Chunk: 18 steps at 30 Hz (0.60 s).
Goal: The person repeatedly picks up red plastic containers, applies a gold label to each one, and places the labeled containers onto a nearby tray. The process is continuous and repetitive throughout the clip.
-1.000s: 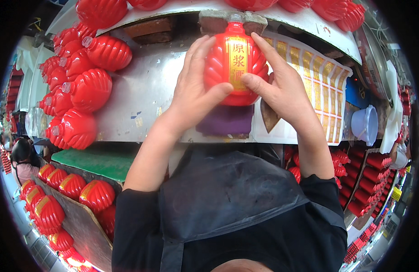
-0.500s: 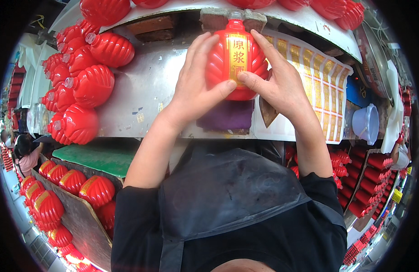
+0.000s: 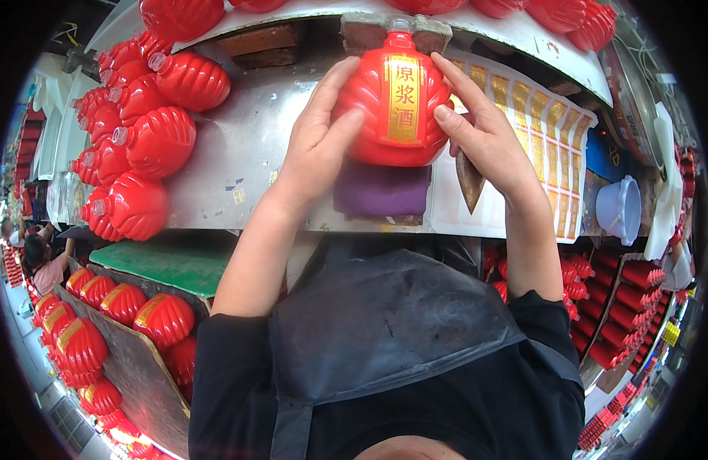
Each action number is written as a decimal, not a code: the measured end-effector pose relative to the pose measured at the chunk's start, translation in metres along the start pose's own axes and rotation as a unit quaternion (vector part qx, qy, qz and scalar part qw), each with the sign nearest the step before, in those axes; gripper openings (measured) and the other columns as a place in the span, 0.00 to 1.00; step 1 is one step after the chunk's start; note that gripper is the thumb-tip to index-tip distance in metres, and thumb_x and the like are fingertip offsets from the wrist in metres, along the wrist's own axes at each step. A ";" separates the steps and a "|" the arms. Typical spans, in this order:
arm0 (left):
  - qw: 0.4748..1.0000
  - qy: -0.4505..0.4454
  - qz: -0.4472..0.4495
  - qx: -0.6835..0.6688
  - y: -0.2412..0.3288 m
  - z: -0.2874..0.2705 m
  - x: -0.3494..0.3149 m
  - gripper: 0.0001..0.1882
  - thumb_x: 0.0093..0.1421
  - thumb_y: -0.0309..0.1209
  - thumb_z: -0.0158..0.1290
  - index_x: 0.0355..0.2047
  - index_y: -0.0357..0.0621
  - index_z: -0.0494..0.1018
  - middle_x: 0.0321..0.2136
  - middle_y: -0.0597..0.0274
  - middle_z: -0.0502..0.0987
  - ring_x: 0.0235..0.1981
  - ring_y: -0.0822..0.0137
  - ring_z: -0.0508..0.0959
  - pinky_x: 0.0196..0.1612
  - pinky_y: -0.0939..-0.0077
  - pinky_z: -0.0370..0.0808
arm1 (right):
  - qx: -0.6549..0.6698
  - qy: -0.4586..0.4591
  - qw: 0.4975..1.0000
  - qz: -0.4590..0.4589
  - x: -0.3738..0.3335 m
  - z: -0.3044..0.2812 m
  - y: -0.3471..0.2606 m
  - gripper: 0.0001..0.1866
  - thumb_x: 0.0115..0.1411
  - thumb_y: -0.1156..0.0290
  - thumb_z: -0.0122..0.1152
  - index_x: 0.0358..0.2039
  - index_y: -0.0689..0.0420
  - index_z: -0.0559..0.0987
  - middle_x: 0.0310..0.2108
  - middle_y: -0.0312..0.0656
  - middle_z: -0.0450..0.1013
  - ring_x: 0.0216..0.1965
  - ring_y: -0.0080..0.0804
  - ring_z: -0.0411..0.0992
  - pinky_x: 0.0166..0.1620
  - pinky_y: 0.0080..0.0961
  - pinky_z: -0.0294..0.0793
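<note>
The grip is two-handed: the left hand [image 3: 319, 134] is spread and curved against the left flank of a red ribbed bottle [image 3: 369, 100], and the right hand [image 3: 488, 142] arches round the right flank — whether its hidden fingers also pinch the brown pointed piece [image 3: 470, 184] below the palm, I cannot tell. So the bottle lies directly between the palms, its long axis running away from the person, the clear neck at the far end by a rough block [image 3: 362, 32]. The gold label [image 3: 404, 92] follows that same axis on the upper face; both thumbs point inward at it, the right one's tip slightly nearer its edge. Under the bottle's near end sits a folded purple cloth [image 3: 381, 192] on the metal desk [image 3: 247, 153]. Just beyond the right hand lies a sheet of gold labels [image 3: 538, 146]; well off to the left, more red bottles [image 3: 158, 142] are clustered.
</note>
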<state>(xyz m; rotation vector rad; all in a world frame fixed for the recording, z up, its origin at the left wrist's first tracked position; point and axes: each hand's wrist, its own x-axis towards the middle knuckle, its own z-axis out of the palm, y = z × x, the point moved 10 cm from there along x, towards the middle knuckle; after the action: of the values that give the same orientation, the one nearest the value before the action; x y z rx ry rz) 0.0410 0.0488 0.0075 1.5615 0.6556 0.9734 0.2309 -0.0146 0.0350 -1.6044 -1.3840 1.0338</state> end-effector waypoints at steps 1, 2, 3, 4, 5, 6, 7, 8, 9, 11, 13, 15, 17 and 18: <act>1.000 0.002 -0.002 -0.005 0.000 0.000 0.000 0.32 0.69 0.33 0.51 0.71 0.34 0.61 0.71 0.47 0.64 0.73 0.56 0.62 0.74 0.65 0.56 | -0.002 0.001 1.000 0.003 -0.001 0.001 0.002 0.35 0.70 0.59 0.62 0.76 0.44 0.64 0.68 0.47 0.67 0.36 0.17 0.70 0.36 0.19 0.76; 1.000 0.004 -0.003 -0.009 0.000 -0.001 -0.001 0.32 0.69 0.32 0.51 0.71 0.34 0.62 0.71 0.48 0.64 0.73 0.57 0.63 0.74 0.65 0.57 | -0.007 0.000 1.000 0.000 -0.001 0.002 0.002 0.35 0.70 0.60 0.61 0.76 0.44 0.64 0.69 0.47 0.66 0.37 0.18 0.71 0.37 0.20 0.77; 1.000 0.003 -0.006 -0.009 -0.001 -0.001 -0.001 0.31 0.69 0.32 0.51 0.71 0.34 0.62 0.71 0.48 0.64 0.73 0.57 0.63 0.74 0.65 0.57 | -0.007 0.004 1.000 0.003 -0.002 0.003 0.003 0.35 0.70 0.60 0.61 0.76 0.44 0.64 0.69 0.47 0.66 0.37 0.18 0.71 0.37 0.20 0.77; 1.000 0.002 -0.008 -0.009 0.000 -0.001 -0.001 0.31 0.69 0.32 0.52 0.71 0.34 0.62 0.71 0.48 0.64 0.73 0.57 0.63 0.74 0.65 0.57 | -0.009 0.007 1.000 0.000 -0.002 0.003 0.003 0.35 0.70 0.60 0.61 0.76 0.44 0.64 0.69 0.47 0.66 0.37 0.18 0.71 0.37 0.20 0.77; 1.000 0.002 -0.008 -0.009 0.000 -0.001 -0.002 0.31 0.69 0.31 0.52 0.71 0.34 0.62 0.71 0.48 0.65 0.73 0.57 0.63 0.74 0.65 0.57 | -0.010 0.010 1.000 -0.018 -0.003 0.002 0.000 0.35 0.70 0.60 0.61 0.76 0.43 0.64 0.69 0.47 0.66 0.37 0.18 0.71 0.37 0.20 0.77; 1.000 0.001 -0.010 -0.005 0.000 -0.001 -0.002 0.31 0.69 0.31 0.52 0.70 0.35 0.62 0.71 0.48 0.65 0.73 0.57 0.63 0.74 0.65 0.57 | -0.008 0.008 1.000 -0.004 -0.002 0.003 0.003 0.35 0.70 0.60 0.61 0.76 0.43 0.64 0.69 0.47 0.66 0.37 0.18 0.71 0.37 0.20 0.77; 1.000 0.000 -0.010 -0.002 0.001 -0.001 -0.002 0.31 0.69 0.31 0.53 0.70 0.35 0.63 0.71 0.48 0.65 0.73 0.57 0.63 0.74 0.65 0.57 | -0.005 0.007 1.000 -0.005 -0.002 0.003 0.003 0.35 0.70 0.60 0.61 0.76 0.43 0.64 0.69 0.47 0.66 0.37 0.18 0.71 0.37 0.19 0.77; 1.000 0.000 -0.007 0.001 0.002 -0.001 -0.002 0.31 0.69 0.31 0.53 0.70 0.35 0.63 0.71 0.48 0.65 0.73 0.57 0.63 0.74 0.66 0.57 | -0.002 0.005 1.000 -0.012 -0.002 0.002 0.001 0.35 0.70 0.60 0.62 0.76 0.43 0.64 0.69 0.47 0.66 0.37 0.18 0.71 0.37 0.19 0.77; 1.000 0.000 -0.008 0.013 0.002 -0.001 -0.003 0.32 0.68 0.32 0.53 0.70 0.35 0.63 0.71 0.48 0.64 0.73 0.57 0.63 0.74 0.65 0.57 | 0.002 0.006 1.000 -0.001 -0.002 0.002 0.003 0.35 0.70 0.60 0.62 0.76 0.44 0.64 0.68 0.47 0.67 0.37 0.18 0.71 0.38 0.19 0.77; 0.999 0.000 -0.001 0.032 0.003 0.000 -0.003 0.32 0.68 0.32 0.54 0.70 0.35 0.62 0.70 0.47 0.64 0.73 0.57 0.63 0.74 0.65 0.58 | 0.011 0.006 1.000 0.000 -0.001 0.002 0.004 0.36 0.70 0.60 0.62 0.76 0.45 0.64 0.66 0.47 0.70 0.37 0.17 0.71 0.38 0.19 0.77; 0.999 0.006 -0.011 0.032 0.001 0.000 -0.003 0.34 0.67 0.34 0.57 0.71 0.35 0.62 0.70 0.47 0.64 0.72 0.56 0.63 0.74 0.65 0.58 | -0.028 0.019 0.999 -0.018 -0.001 0.001 0.000 0.38 0.69 0.58 0.64 0.76 0.48 0.63 0.62 0.48 0.73 0.38 0.18 0.71 0.40 0.20 0.77; 0.999 0.018 -0.020 0.030 0.000 0.001 -0.003 0.36 0.65 0.35 0.60 0.70 0.36 0.62 0.69 0.46 0.65 0.71 0.56 0.65 0.73 0.64 0.60 | -0.094 0.039 0.994 -0.048 -0.001 0.002 -0.006 0.40 0.67 0.56 0.66 0.75 0.51 0.63 0.60 0.50 0.75 0.40 0.22 0.73 0.44 0.22 0.78; 0.999 0.036 -0.029 0.026 -0.001 0.003 -0.003 0.39 0.62 0.37 0.63 0.69 0.37 0.63 0.68 0.46 0.67 0.69 0.55 0.67 0.72 0.63 0.63 | -0.185 0.067 0.977 -0.087 -0.003 0.004 -0.016 0.42 0.65 0.54 0.69 0.75 0.54 0.63 0.58 0.53 0.77 0.44 0.27 0.76 0.48 0.25 0.79; 0.998 0.047 -0.028 0.030 -0.001 0.004 -0.003 0.39 0.61 0.37 0.65 0.69 0.37 0.64 0.67 0.47 0.68 0.68 0.55 0.68 0.71 0.63 0.64 | -0.200 0.080 0.971 -0.104 -0.004 0.005 -0.020 0.46 0.62 0.51 0.71 0.74 0.57 0.63 0.59 0.59 0.75 0.54 0.40 0.78 0.56 0.31 0.77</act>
<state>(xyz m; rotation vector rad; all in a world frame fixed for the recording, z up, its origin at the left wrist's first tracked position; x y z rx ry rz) 0.0428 0.0444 0.0056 1.5498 0.7966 0.9984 0.2187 -0.0155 0.0524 -1.7333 -1.6810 0.5106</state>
